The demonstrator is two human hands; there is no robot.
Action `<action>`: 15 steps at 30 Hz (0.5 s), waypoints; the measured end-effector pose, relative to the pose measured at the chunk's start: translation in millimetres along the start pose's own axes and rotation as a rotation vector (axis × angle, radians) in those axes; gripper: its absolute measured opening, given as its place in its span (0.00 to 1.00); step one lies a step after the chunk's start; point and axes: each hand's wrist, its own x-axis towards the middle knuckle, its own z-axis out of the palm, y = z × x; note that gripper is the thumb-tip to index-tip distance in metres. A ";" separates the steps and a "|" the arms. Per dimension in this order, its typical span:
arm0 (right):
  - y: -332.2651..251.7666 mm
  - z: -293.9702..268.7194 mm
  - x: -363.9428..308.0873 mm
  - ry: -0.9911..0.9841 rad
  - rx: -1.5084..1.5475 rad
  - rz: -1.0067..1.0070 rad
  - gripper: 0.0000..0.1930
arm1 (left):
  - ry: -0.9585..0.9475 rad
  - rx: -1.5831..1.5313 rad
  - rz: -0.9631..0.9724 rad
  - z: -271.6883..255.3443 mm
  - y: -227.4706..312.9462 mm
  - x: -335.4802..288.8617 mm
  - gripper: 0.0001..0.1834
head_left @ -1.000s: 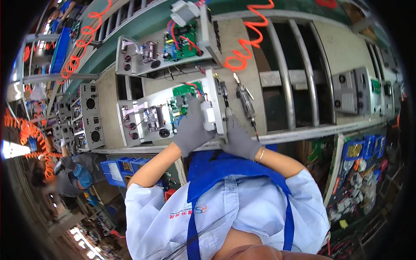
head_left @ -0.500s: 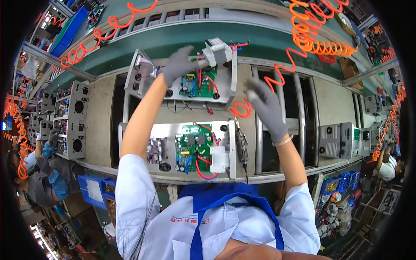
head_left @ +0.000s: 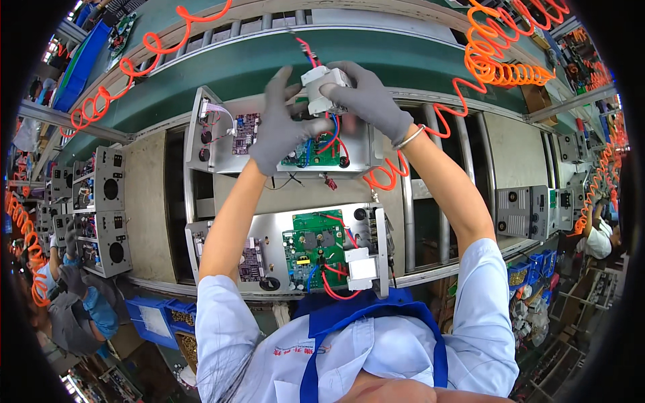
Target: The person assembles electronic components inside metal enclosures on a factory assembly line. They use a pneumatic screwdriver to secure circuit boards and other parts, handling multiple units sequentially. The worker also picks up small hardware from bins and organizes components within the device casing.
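My right hand is closed around a white and grey block-shaped transformer with red and blue wires. The transformer is over the far side of an open metal chassis. Close to its left side is my left hand, fingers spread and partly over the chassis; I cannot tell whether it touches the transformer. Inside that chassis, a green circuit board and a purple board show. Nearer to me lies a second open chassis with a green board and a white block.
Orange coiled air hoses hang at the far right, one running to the bench. Metal rollers lie right of the chassis. Grey units stack at left; another unit stands at right. A co-worker is at far left.
My right hand has come in from the right and taken hold of the transformer. The transformer has turned, its wires now pointing away from me. My left hand's fingers have spread wider.
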 end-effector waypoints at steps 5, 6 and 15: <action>-36.7 -12.3 -23.9 0.047 -0.457 -0.129 0.35 | -0.249 0.005 0.074 10.2 2.5 27.4 0.64; -26.0 -19.4 -30.2 0.152 -0.500 -0.231 0.36 | -0.244 0.104 0.101 14.7 -10.4 31.5 0.63; 68.6 -4.9 -161.4 0.000 -0.295 0.248 0.45 | -0.315 0.864 0.044 43.4 -9.2 25.9 0.46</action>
